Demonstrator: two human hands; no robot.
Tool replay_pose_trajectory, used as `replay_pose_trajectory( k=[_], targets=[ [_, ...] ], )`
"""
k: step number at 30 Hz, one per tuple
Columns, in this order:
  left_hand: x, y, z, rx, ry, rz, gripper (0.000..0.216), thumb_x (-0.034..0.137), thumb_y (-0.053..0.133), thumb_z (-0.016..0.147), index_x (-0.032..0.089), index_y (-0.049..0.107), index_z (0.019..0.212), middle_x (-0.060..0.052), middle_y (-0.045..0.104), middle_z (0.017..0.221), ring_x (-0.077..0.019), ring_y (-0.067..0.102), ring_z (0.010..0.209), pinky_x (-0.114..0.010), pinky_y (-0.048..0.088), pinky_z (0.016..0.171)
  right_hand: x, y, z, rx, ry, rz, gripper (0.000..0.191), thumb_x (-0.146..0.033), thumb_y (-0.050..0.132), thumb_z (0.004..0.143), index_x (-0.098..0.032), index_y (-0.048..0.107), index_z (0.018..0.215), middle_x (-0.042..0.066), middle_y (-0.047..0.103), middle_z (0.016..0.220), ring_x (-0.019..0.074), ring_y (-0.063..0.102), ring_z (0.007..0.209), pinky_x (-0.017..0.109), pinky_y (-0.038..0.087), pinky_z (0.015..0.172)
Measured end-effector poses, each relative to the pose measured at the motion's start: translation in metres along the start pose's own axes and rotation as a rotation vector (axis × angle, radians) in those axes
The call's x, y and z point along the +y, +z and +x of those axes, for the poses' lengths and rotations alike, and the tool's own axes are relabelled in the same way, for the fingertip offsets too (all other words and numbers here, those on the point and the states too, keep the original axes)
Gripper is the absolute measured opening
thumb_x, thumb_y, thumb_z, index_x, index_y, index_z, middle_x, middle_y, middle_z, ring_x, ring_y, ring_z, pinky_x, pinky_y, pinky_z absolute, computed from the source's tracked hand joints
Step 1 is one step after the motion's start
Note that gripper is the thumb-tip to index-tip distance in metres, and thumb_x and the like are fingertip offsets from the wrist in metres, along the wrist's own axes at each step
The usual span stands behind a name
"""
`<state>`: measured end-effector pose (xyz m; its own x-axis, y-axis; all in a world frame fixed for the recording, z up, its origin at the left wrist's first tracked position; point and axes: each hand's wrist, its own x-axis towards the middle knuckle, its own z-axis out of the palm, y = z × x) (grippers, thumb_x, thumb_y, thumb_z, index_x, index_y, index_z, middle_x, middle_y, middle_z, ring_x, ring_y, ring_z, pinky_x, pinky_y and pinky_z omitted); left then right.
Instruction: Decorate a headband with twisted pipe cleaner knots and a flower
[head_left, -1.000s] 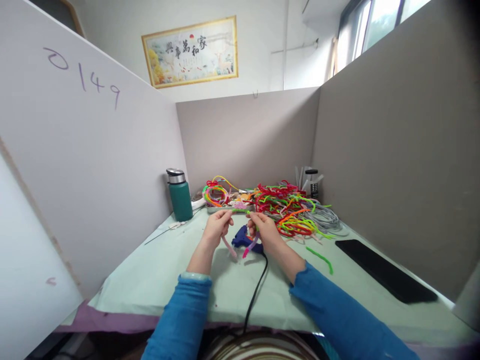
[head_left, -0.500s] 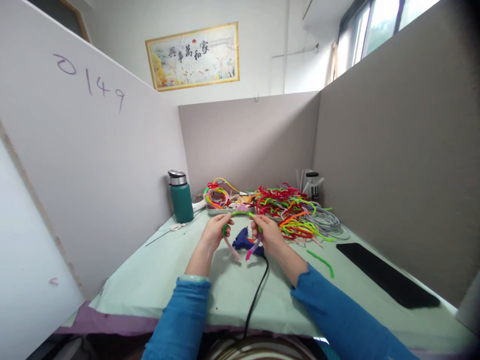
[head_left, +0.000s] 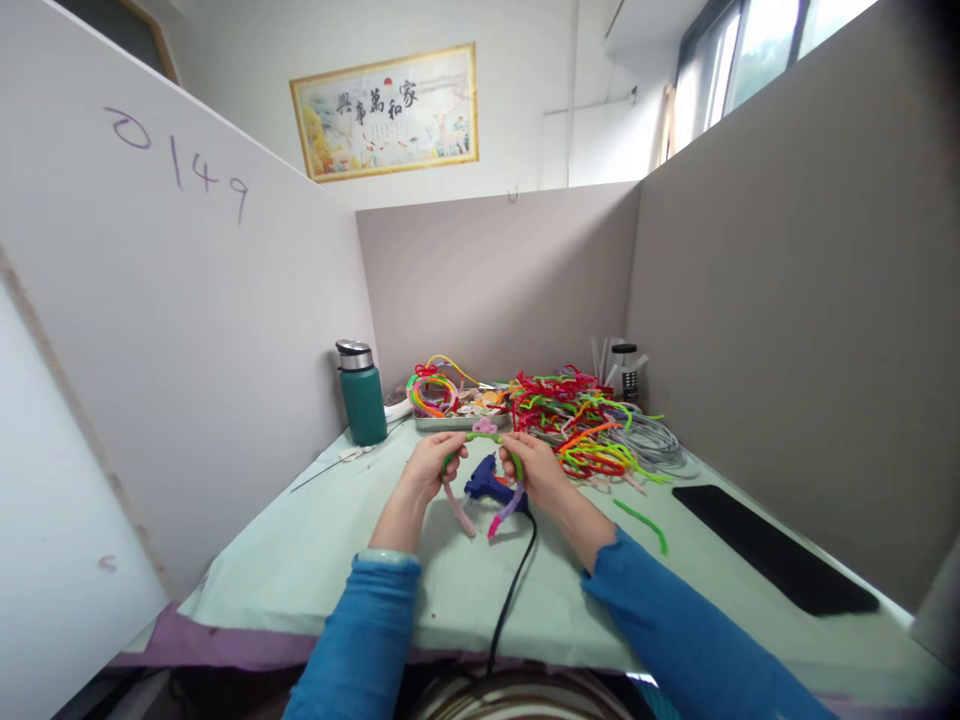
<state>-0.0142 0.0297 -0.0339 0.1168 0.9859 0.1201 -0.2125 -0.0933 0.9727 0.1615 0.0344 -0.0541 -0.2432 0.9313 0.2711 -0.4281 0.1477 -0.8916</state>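
Note:
Both my hands hold one curved band wrapped in green pipe cleaner (head_left: 484, 439) above the table. My left hand (head_left: 427, 471) is closed on its left end, where a pale pink tail (head_left: 458, 507) hangs down. My right hand (head_left: 534, 470) is closed on its right end, where a pink and purple tail (head_left: 504, 513) hangs down. A small pink piece sits on top of the band. Just behind the band, a blue glue gun (head_left: 487, 483) lies on the table, and its black cord (head_left: 512, 589) runs toward me.
A heap of coloured pipe cleaners (head_left: 581, 420) and grey ones (head_left: 652, 440) lies at the back right. A tray (head_left: 450, 421) with coloured hoops, a green flask (head_left: 361, 392), a loose green pipe cleaner (head_left: 640, 522) and a black phone (head_left: 772, 547) are around. Partition walls enclose three sides.
The green band has bent from nearly straight into an arch and come down closer to the table, with both hands lower and nearer the glue gun.

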Motion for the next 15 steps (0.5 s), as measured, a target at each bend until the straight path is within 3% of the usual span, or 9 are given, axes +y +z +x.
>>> replay_pose_trajectory(
  k=[6,15],
  targets=[
    [-0.0016,-0.0049,0.0042,0.062,0.040,-0.019,0.035,0.040,0.075,0.058,0.011,0.059,0.070,0.003,0.052,0.054,0.0004,0.026,0.031,-0.020,0.010,0.034,0.0025,-0.0002,0.0005,-0.009,0.047,-0.043,0.030,-0.045,0.067,0.068,-0.017,0.057,0.071,-0.001,0.056,0.056,0.0097,0.048,0.043,0.024,0.039,0.043],
    [0.0014,-0.0014,0.0008,0.009,-0.023,-0.064,0.035,0.041,0.074,0.062,0.011,0.056,0.065,0.003,0.050,0.053,0.0002,0.027,0.032,-0.019,0.011,0.034,0.0008,-0.0029,0.0012,0.009,0.034,-0.004,0.029,-0.039,0.071,0.063,-0.017,0.054,0.070,-0.005,0.050,0.056,0.0061,0.041,0.042,0.021,0.030,0.039]
  ],
)
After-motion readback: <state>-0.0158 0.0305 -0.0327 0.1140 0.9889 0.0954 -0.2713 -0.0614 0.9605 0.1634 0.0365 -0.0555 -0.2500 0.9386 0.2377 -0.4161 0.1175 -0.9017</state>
